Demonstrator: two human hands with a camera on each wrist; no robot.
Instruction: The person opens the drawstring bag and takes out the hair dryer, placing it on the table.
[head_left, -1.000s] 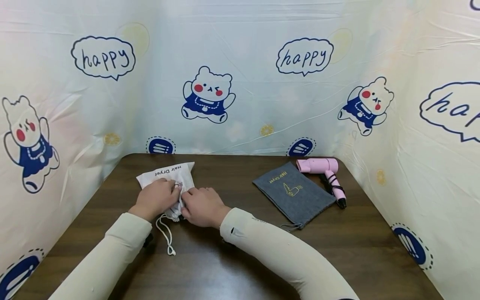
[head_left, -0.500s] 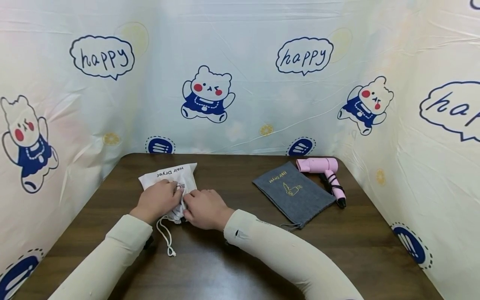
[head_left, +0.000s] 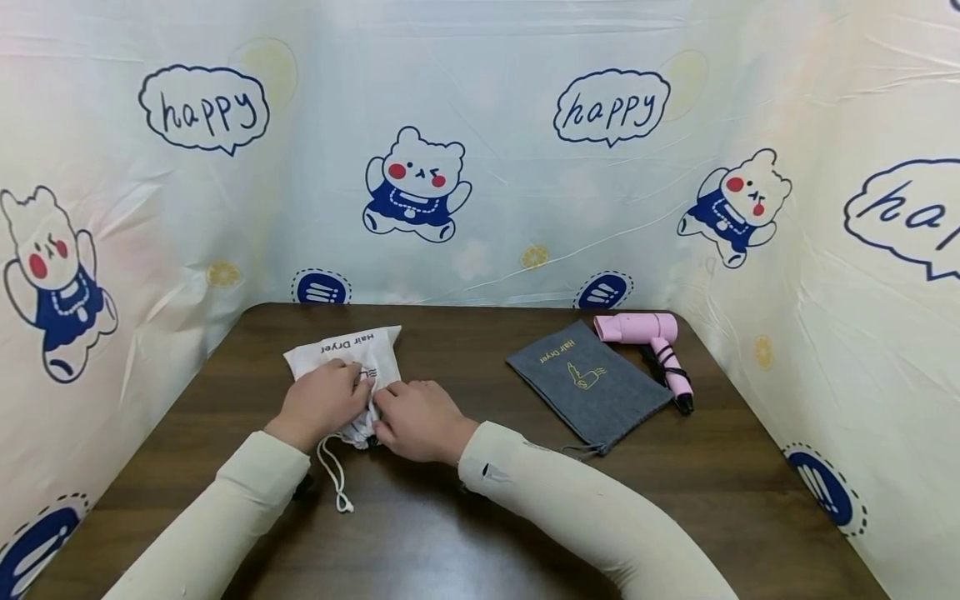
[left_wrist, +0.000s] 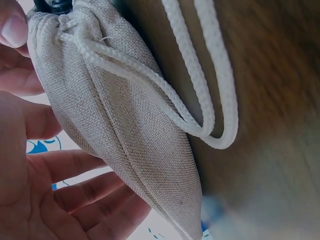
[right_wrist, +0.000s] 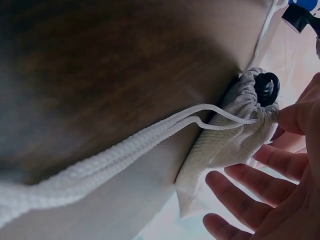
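A white drawstring bag (head_left: 384,357) printed "Hair Dryer" lies at the left of the table, its mouth toward me. My left hand (head_left: 324,406) holds its left side near the gathered mouth, fingers spread over the upper face. From the other side my right hand (head_left: 423,422) grips the bag, thumb against the bunched mouth in the right wrist view. A black end with a loop (right_wrist: 266,90) pokes out of that mouth; the rest of it is hidden inside. White cord (left_wrist: 192,65) hangs from the bag in loops, one trailing over the table.
A grey drawstring bag (head_left: 588,382) with a gold dryer print lies flat at the right. Beyond it rests a pink hair dryer (head_left: 636,328), its black cord wound round the handle. Patterned cloth (head_left: 502,167) surrounds the brown table (head_left: 450,533) at the back and sides.
Both hands and the white bag have shifted slightly to the right. The grey bag and pink hair dryer stay where they were.
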